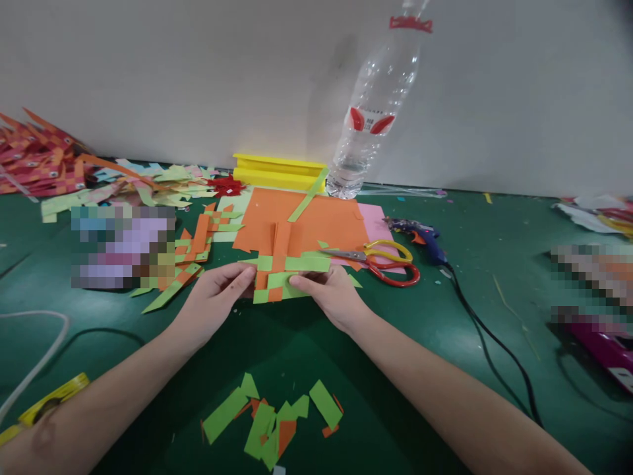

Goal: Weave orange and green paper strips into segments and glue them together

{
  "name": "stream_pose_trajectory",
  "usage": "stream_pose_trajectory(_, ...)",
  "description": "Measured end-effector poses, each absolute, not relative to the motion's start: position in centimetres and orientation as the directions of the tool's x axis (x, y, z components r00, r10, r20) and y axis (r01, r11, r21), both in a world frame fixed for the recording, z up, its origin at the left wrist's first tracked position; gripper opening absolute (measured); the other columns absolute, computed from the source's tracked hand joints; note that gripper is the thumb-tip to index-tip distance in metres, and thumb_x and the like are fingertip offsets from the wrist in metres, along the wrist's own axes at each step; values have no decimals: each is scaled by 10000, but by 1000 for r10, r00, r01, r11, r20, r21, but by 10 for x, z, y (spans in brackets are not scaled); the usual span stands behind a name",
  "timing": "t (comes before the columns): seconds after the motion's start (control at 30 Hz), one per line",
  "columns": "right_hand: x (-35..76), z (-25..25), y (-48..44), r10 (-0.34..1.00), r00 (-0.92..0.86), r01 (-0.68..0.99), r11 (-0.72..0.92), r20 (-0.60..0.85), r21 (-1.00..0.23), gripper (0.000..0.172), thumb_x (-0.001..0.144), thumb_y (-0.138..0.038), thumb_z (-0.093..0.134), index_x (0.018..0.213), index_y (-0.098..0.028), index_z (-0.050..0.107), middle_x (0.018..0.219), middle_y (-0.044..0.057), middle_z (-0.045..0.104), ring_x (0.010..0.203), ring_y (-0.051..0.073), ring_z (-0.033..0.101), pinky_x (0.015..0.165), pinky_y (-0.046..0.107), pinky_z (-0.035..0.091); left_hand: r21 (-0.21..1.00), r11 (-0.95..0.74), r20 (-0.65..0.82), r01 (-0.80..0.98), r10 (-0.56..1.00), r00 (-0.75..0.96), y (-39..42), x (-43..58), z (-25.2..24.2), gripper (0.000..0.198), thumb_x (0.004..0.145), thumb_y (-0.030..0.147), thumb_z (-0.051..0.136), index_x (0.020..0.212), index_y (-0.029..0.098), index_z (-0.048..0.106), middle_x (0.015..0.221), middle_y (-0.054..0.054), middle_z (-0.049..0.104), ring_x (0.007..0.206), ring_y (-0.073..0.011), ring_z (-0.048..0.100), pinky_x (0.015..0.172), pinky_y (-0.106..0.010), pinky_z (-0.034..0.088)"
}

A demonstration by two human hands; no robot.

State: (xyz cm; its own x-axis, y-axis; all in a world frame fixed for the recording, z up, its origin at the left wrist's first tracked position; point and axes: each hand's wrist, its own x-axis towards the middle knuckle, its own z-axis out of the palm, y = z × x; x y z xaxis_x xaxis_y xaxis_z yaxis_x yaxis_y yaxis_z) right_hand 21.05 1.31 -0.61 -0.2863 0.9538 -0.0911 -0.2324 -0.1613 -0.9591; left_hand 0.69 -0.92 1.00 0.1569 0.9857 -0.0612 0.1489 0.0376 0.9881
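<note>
Between my two hands is a piece woven from green and orange paper strips (275, 280), held above the green table. My left hand (217, 293) pinches its left edge, thumb on top. On the right side, my right hand (333, 293) grips a green strip of the weave between thumb and fingers; the fingertips underneath are hidden. Two orange strips stick up from the weave's far side. Just beyond lie orange paper sheets (311, 214), with a loose green strip (309, 194) across them. Scissors (376, 257) with yellow and red handles rest beside my right hand.
A tall clear bottle (378, 99) leans against the wall by a yellow channel-shaped piece (279, 173). A blue glue gun (420, 237) trails a black cable at right. Finished woven pieces (198, 244) lie at left. Green and orange scraps (271, 422) are scattered in front.
</note>
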Motion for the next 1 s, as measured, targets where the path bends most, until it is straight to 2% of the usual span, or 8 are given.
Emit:
stream_pose_trajectory(0.13,210,-7,14,963,-253,-251,-160,-95,-955,277,614,-297,846,838,-194,718,868,45,728,854,193,683,860,367,546,900,-88,85,427,996,25,-12,7,19,342,837,473,574,859,171,733,795,-46,730,717,-199,651,629,-250,521)
stream_pose_trajectory(0.2,210,-8,14,964,-250,-257,-152,-86,-954,283,620,-300,843,849,-195,714,878,50,728,862,198,685,865,373,547,882,-86,92,463,996,11,-12,7,20,311,818,449,586,835,176,733,766,-43,729,684,-195,645,600,-248,515)
stream_pose_trajectory(0.37,210,-7,14,963,-263,-232,-121,-57,-965,284,632,-311,833,874,-225,711,928,50,736,892,210,695,885,390,551,947,20,-44,321,997,69,-9,6,15,329,784,471,629,887,182,747,791,-56,746,729,-212,671,667,-289,541)
stream_pose_trajectory(0.43,210,-8,13,964,-258,-201,-113,-59,-973,292,629,-316,833,883,-236,714,934,46,741,891,213,698,886,395,555,958,47,-78,282,992,97,-8,6,14,319,769,474,645,845,182,750,759,-48,736,704,-200,660,651,-281,531)
stream_pose_trajectory(0.6,210,-10,13,962,-266,-169,-102,-54,-980,256,641,-344,818,854,-229,736,921,32,757,897,204,703,900,400,551,956,33,-48,293,998,43,-6,5,13,304,726,469,670,643,179,714,577,-13,650,544,-143,563,522,-233,460)
stream_pose_trajectory(0.83,210,-8,12,950,-310,-138,-83,-36,-987,293,653,-358,805,916,-243,744,983,29,760,972,216,700,944,420,536,982,95,-100,165,995,24,-3,8,12,260,634,440,768,655,183,737,625,-31,694,553,-134,583,529,-225,475)
stream_pose_trajectory(1.0,214,-16,14,960,-272,-75,-95,-71,-993,350,635,-320,828,963,-242,733,889,35,760,980,245,695,881,414,565,975,106,-117,195,992,43,-5,6,14,232,608,409,788,648,185,744,627,-33,708,545,-134,593,511,-215,469)
